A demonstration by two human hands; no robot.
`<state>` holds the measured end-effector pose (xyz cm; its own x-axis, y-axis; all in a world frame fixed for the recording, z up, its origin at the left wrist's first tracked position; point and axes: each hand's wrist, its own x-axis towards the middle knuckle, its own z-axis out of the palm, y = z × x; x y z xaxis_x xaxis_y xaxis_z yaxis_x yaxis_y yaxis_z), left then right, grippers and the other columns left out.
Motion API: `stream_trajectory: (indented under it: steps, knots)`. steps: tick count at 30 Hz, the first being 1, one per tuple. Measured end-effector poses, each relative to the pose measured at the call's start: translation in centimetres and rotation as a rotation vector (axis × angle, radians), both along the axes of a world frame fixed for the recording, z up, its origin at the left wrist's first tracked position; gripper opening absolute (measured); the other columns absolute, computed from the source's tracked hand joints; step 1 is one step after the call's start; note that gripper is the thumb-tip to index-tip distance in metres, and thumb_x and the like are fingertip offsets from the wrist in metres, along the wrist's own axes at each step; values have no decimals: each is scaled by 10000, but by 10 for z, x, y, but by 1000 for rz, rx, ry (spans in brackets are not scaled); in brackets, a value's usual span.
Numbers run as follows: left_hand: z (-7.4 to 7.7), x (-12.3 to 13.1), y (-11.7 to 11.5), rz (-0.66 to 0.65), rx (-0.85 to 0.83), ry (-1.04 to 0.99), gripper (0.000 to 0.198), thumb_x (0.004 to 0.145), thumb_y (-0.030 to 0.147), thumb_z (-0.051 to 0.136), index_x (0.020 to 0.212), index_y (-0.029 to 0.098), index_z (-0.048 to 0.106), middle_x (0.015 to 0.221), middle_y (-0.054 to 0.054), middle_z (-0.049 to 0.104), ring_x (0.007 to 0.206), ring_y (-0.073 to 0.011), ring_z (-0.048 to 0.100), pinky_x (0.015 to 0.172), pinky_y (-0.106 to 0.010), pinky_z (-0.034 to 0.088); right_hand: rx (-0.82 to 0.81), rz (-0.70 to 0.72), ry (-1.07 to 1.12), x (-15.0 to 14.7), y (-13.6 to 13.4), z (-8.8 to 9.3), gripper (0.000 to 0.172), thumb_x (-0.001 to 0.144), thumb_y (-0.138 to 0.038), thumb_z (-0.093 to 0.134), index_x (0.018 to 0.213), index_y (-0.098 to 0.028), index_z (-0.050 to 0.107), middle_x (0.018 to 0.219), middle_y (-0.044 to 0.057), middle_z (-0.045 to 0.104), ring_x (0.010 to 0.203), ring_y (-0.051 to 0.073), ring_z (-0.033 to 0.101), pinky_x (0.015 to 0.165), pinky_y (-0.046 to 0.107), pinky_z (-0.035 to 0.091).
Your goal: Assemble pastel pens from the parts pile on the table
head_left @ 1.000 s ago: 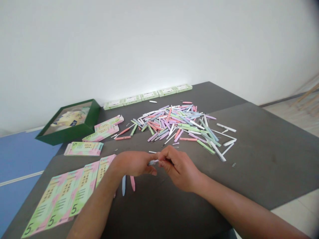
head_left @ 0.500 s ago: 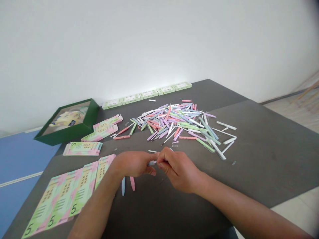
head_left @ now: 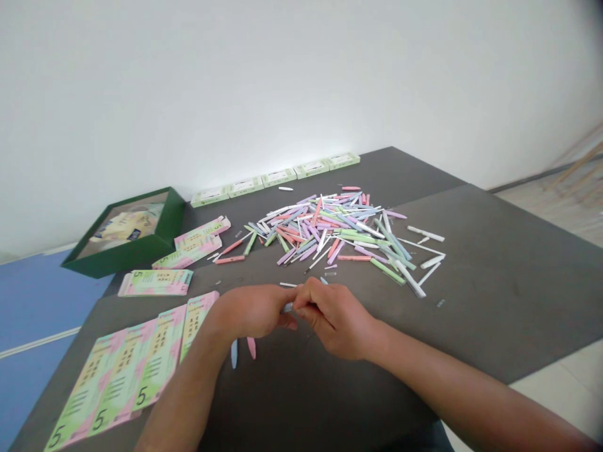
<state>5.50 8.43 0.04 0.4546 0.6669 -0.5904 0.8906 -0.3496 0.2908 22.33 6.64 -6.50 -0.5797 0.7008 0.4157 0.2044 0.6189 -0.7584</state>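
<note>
Pale piece (head_left: 287,307) in left hand (head_left: 259,310) near "5" cartons (head_left: 117,376)

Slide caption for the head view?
Left hand and right hand meet around a pale object before a pile of pastel pens on a dark table.

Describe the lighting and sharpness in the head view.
In the head view, the wall glows brightest just above the row of flat boxes; the head view's upper right corner darkens; in the head view, small print on the pink-and-green cartons is too soft to read.
</note>
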Motion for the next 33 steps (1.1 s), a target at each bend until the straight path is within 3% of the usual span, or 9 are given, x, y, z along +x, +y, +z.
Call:
stream_trajectory:
  steps: [4, 6, 9, 11, 13, 19, 26, 30, 33]
  knots:
    - [-4, -3, 3, -8, 13, -12, 167, 802, 303, 528, 905, 251, 650, 917, 16, 695, 816, -217, 614, 639, -253, 408, -29, -8, 18, 2, 2, 5, 65, 843, -148, 454, 856, -209, 474, 711, -12, 552, 606, 111, 490, 554, 227, 314]
    - [-6, -7, 7, -1, 12, 17, 289, 816, 348, 520, 1080, 262, 599, 952, 0, 690, 824, -221, 616, 652, -260, 414, -85, -29, 96, 3, 5, 5, 60, 834, -147, 469, 833, -204, 485, 701, -14, 551, 612, 109, 492, 558, 225, 326]
    - [-9, -16, 13, 26, -15, 80, 606, 840, 407, 491, 1386, 229, 298, 1057, -55, 667, 885, -226, 614, 705, -270, 424, -308, -56, 341, 5, 17, 0, 34, 843, -199, 483, 820, -200, 459, 688, -16, 567, 554, 95, 467, 516, 215, 334]
    - [-8, -25, 16, 31, -32, 76, 717, 864, 443, 450, 1442, 183, 115, 1184, -97, 607, 997, -222, 582, 788, -267, 411, -463, -79, 486, 6, 29, -8, 73, 840, -236, 493, 835, -203, 428, 657, -29, 575, 460, 77, 395, 448, 203, 292]
    - [-4, -34, 19, 25, -18, 52, 764, 879, 482, 407, 1446, 133, 33, 1304, -134, 510, 1121, -219, 510, 871, -257, 371, -527, -151, 542, 9, 41, -17, 91, 826, -242, 497, 839, -203, 416, 650, -35, 586, 414, 67, 334, 416, 201, 251]
    - [10, -59, 15, 60, 16, 18, 842, 879, 574, 329, 1432, 51, -31, 1387, -189, 385, 1226, -220, 415, 956, -243, 302, -405, -360, 238, 20, 65, -35, 49, 771, -170, 474, 817, -186, 472, 680, -18, 604, 535, 99, 459, 520, 222, 334]
    - [11, -69, 1, 99, 43, -84, 888, 854, 591, 368, 1431, 54, -40, 1478, -189, 146, 1292, -234, 316, 1013, -281, 265, -393, -249, 56, 9, 58, -31, 180, 720, -114, 404, 788, -174, 560, 664, -25, 607, 579, 110, 502, 558, 222, 355]
    - [7, -59, 2, 68, 87, -103, 883, 844, 592, 394, 1434, 67, -1, 1462, -199, 219, 1274, -262, 343, 990, -300, 303, -436, -105, 79, -7, 42, -8, 245, 728, -101, 379, 728, -157, 617, 661, -11, 589, 589, 103, 493, 553, 217, 346]
    - [7, -42, 5, 23, 76, -93, 800, 855, 480, 432, 1424, 61, 56, 1291, -173, 505, 1085, -255, 538, 871, -303, 409, -349, -20, 49, -16, 29, 13, 182, 793, -228, 473, 873, -165, 623, 720, -7, 593, 609, 108, 484, 552, 220, 335]
